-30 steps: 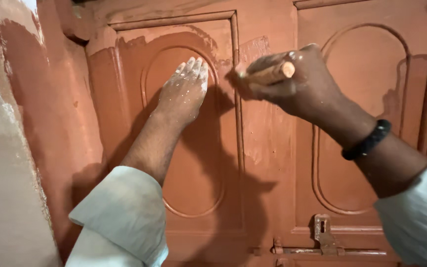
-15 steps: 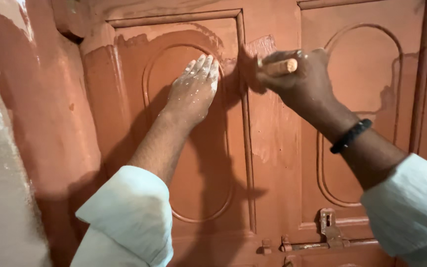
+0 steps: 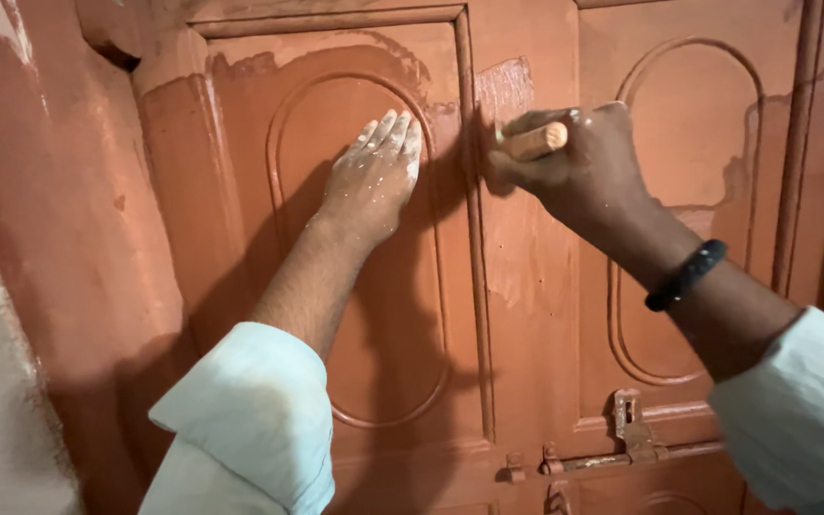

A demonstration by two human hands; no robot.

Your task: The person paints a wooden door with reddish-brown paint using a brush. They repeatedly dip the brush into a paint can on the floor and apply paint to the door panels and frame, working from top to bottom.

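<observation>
Two hands up against a reddish-brown door (image 3: 526,315); left hand (image 3: 374,181), flecked with pale paint, pressed flat and open on the oval-moulded left panel (image 3: 355,315); right hand (image 3: 574,167) clenched round a wooden brush handle (image 3: 534,141) at the central stile, bristles hidden behind the fingers; black wristband (image 3: 687,275) on right wrist; metal latch (image 3: 627,434) low down; painted wall (image 3: 59,238) at left.

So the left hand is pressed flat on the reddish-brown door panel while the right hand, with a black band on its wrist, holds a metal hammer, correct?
Not quite: the head view shows the right hand gripping a wooden-handled brush, not a hammer. The rest holds: the left hand lies flat on the reddish-brown door panel, and the black wristband is there.
</observation>
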